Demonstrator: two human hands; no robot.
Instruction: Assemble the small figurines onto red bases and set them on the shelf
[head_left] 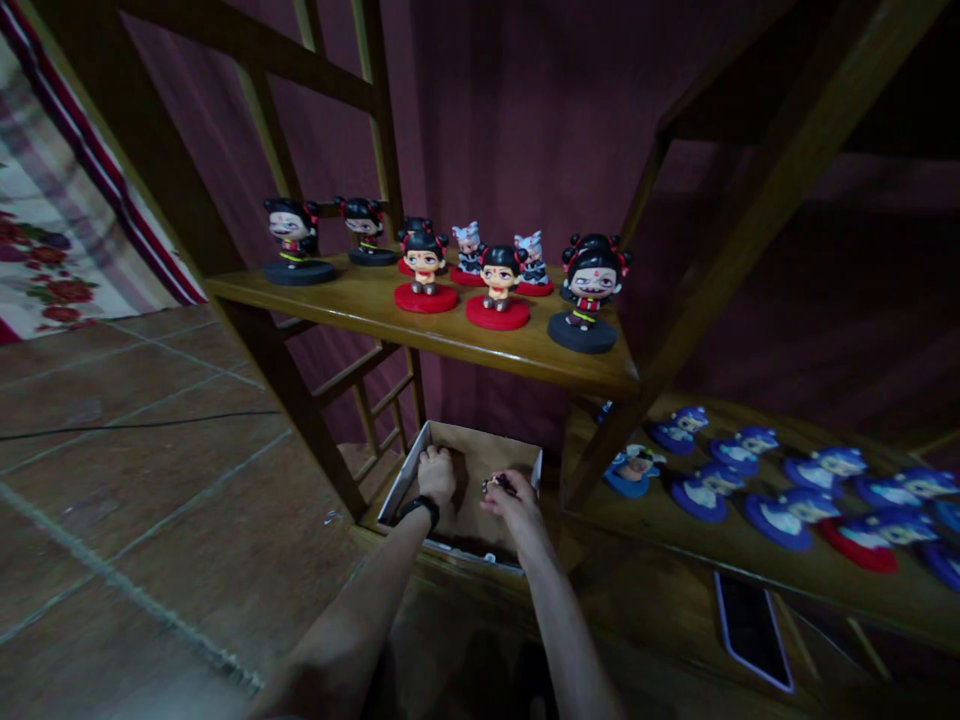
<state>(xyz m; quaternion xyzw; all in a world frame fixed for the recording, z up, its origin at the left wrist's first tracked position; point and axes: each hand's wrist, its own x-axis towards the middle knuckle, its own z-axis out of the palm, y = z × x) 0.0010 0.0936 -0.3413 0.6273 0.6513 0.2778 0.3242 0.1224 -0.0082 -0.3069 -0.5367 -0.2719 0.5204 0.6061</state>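
Both of my hands reach down into an open cardboard box (480,436) on the low shelf. My right hand (519,500) holds a small dark-haired figurine (498,485) at the fingertips, over the right part of the box. Farther left, my left hand (437,474), with a dark band on its wrist, is closed with the fingers curled down near the box's left side. Whatever those fingers hold, if anything, is hidden beneath them.
On the wooden shelf (360,300) above the box stand several figurines (498,290) on red and dark bases. Several blue figurines (787,512) stand on the lower right shelf. A phone (754,630) lies below them. Wooden posts frame the box, and a cable (150,425) crosses the tiled floor.
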